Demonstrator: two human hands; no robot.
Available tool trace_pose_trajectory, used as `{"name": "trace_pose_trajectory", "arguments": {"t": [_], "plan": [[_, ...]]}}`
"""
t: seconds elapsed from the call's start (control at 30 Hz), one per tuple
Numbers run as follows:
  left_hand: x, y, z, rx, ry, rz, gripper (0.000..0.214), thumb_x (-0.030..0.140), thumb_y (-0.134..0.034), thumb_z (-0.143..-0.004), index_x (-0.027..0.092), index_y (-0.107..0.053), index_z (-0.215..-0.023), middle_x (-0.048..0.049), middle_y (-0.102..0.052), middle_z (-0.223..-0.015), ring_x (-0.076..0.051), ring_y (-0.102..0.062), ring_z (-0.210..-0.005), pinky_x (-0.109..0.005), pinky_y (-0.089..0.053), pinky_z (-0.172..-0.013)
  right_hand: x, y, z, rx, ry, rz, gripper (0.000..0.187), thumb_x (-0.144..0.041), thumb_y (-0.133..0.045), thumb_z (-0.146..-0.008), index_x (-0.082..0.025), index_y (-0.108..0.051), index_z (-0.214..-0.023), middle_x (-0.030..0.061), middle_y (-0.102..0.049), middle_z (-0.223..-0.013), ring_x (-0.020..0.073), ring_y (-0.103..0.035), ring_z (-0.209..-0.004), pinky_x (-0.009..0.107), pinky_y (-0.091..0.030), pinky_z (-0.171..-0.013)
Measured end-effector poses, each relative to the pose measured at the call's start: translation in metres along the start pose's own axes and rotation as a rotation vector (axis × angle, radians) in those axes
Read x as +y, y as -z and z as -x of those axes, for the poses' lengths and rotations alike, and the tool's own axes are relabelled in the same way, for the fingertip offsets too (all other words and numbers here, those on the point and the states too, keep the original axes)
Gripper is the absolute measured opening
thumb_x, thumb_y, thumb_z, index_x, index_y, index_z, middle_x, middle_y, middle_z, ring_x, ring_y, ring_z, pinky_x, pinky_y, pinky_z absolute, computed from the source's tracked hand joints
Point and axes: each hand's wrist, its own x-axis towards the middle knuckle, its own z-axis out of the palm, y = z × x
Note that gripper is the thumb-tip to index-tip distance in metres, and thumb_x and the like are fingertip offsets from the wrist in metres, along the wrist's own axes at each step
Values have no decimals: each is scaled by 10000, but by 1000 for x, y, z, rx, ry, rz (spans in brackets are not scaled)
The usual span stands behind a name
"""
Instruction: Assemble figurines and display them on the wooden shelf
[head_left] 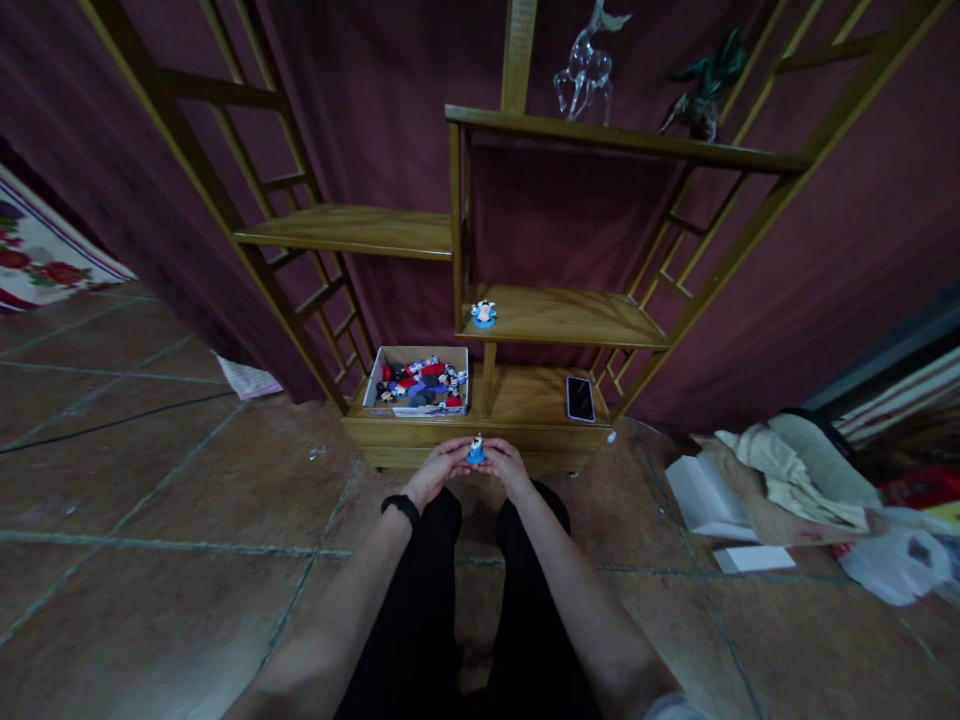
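Note:
Between my two hands, in front of the shelf's base, is a small figurine point(477, 450) on a blue round base, held upright. My left hand point(442, 466) grips it from the left and my right hand point(505, 462) from the right, fingers closed at its base. Its finer details are too small to tell. A similar figurine point(484, 313) with a blue base stands at the left end of the middle shelf point(562, 316). On the lower left level, an open cardboard box point(369, 398) holds several figurines in red, black, white and purple.
A phone point(580, 399) lies on the lower right level. Higher up, a clear glass deer point(585, 70) and a dark green ornament point(709, 85) stand on the top right shelf point(630, 138). White boxes point(709, 498), cloth and a plastic bag point(896, 560) lie on the right floor.

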Motion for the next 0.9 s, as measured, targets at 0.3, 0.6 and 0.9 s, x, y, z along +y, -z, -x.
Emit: {"name": "trace_pose_trajectory", "arguments": {"t": [0.3,0.6,0.9], "plan": [[2,-1,2,35,4,47,325,293,-712,-665,141,-618,-937,-79,-672,-813,-142,-639,-676,-235,-497,-630,-9,-4,6,-73,-22,-87,358,-309,-750,-508,-152,-651,-814,40,-680,-709,178,-642,-659,354,-495,-738],[1,-4,3,128,-69,106,275,231,-746,-616,153,-553,-797,-21,-638,-740,-131,-630,-676,-278,-523,-673,-7,-5,7,-129,2,-99,355,-240,-754,-503,-178,-663,-840,29,-678,-857,195,-620,-845,333,-455,-819],[0,-5,3,136,-85,81,267,221,-747,-609,145,-542,-763,-27,-640,-758,-132,-631,-679,-273,-525,-665,0,-2,3,-115,9,-133,390,-277,-754,-527,-163,-654,-887,65,-666,-956,221,-610,-915,371,-452,-851]]}}
